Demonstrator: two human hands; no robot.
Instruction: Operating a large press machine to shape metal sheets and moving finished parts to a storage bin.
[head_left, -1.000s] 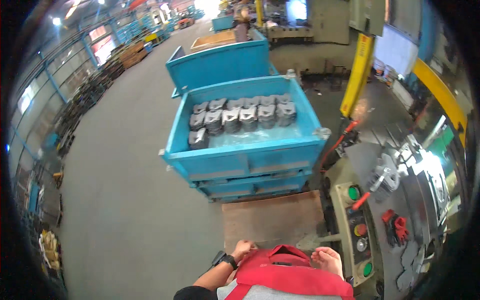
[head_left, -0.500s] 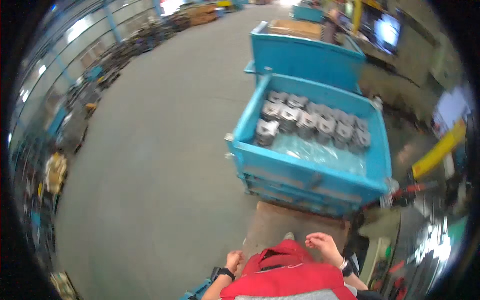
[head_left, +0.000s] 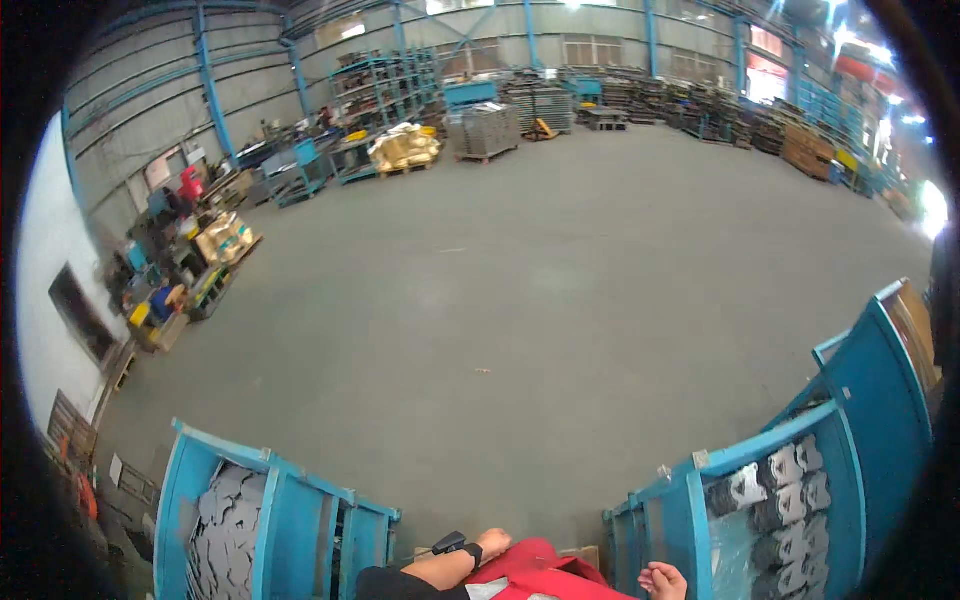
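Note:
My left hand (head_left: 493, 543), with a dark band and device on its wrist, is in front of the red clothing at my waist. Its fingers look curled, with nothing visible in them. To the right, my right hand (head_left: 664, 582) is raised at the lower edge, fingers bent inward and nothing seen between them. It is nearest to a blue metal bin (head_left: 697, 520) holding stacked grey metal parts (head_left: 785, 505) and clear plastic film. Left of me stands another blue bin (head_left: 262, 530) filled with flat grey metal pieces (head_left: 228, 525). Neither hand touches a bin.
Behind the right bin is another taller blue bin (head_left: 880, 400) with cardboard in it. Concrete floor (head_left: 540, 270) stretches ahead. Along the far wall are stacked crates (head_left: 485, 130), blue racks (head_left: 385, 90) and a wrapped yellowish pallet load (head_left: 405, 147).
My view has swung left: the bin of stacked parts moved from ahead to the lower right, and the left bin came into view. Both hands stay near my waist.

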